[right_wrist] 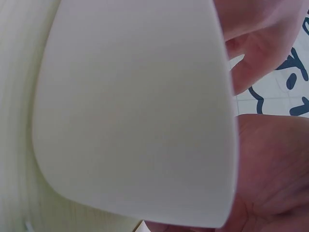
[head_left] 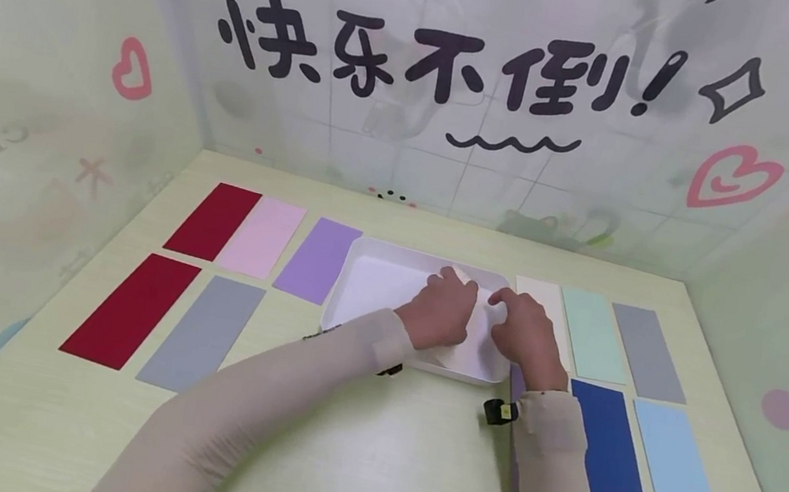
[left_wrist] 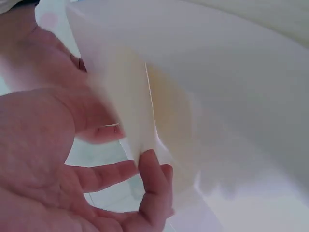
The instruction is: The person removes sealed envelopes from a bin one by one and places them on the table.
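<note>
A shallow white tray (head_left: pixel 380 265) sits at the middle of the table. Above it my left hand (head_left: pixel 440 311) grips a cream card (head_left: pixel 462 275). Close up in the left wrist view, bent fingertips of the left hand (left_wrist: pixel 152 179) pinch the edge of the cream card (left_wrist: pixel 130 106), which stands tilted. Over the tray's right side hovers my right hand (head_left: pixel 525 332), fingers loosely bent, apart from the card in the head view. In the right wrist view the tray wall (right_wrist: pixel 140 116) hides most of the right hand's fingers.
Left of the tray lie two red cards (head_left: pixel 128 309), a grey card (head_left: pixel 204 333), a pink card (head_left: pixel 263 236) and a purple card (head_left: pixel 318 261). On the right are mint (head_left: pixel 594 333), grey (head_left: pixel 650 352), dark blue (head_left: pixel 609 453) and light blue (head_left: pixel 680 473) cards. Printed curtains (head_left: pixel 408 147) surround the table.
</note>
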{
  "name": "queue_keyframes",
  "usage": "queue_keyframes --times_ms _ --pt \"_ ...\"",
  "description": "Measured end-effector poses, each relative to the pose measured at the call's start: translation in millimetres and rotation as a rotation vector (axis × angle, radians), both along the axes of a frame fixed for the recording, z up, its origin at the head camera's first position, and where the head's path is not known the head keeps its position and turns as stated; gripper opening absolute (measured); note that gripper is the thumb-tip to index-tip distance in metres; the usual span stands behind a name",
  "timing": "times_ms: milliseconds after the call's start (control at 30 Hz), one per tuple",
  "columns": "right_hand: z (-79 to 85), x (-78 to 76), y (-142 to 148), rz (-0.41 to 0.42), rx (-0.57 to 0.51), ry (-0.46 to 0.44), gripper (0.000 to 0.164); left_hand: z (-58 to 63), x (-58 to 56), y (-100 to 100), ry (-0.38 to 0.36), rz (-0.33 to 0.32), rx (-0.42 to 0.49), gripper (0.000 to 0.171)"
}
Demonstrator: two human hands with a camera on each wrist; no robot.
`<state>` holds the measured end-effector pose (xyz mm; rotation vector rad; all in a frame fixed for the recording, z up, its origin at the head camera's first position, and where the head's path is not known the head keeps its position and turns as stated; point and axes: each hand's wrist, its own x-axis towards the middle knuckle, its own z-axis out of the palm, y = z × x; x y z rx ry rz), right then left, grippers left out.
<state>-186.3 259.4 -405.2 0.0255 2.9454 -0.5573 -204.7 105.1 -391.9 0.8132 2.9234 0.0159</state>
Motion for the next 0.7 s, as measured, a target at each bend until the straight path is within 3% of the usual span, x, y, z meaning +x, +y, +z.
queue_keyframes --times_ms 133,233,333,533,700 --pt "0.5 0.0 -1.9 -0.003 -0.006 -0.012 0.042 6.4 -9.9 -15.5 -0.104 0.001 0.089 0.034" --pt "0.8 0.1 -2.6 -0.014 -0.011 -0.023 0.042 8.9 -14.2 -26.8 -0.148 0.000 0.107 0.020" --pt "1.6 1.2 -2.8 -0.018 -0.014 -0.030 0.042 7.4 -15.3 -35.5 -0.172 0.022 0.105 0.016" --pt "0.7 0.8 -2.0 -0.021 -0.017 -0.041 0.042 3.5 -11.0 -39.7 -0.225 0.119 0.120 0.046" --pt "1.3 0.3 -2.7 -0.023 -0.016 -0.049 0.042 -1.9 -7.8 -37.0 -0.200 0.142 0.154 0.066"
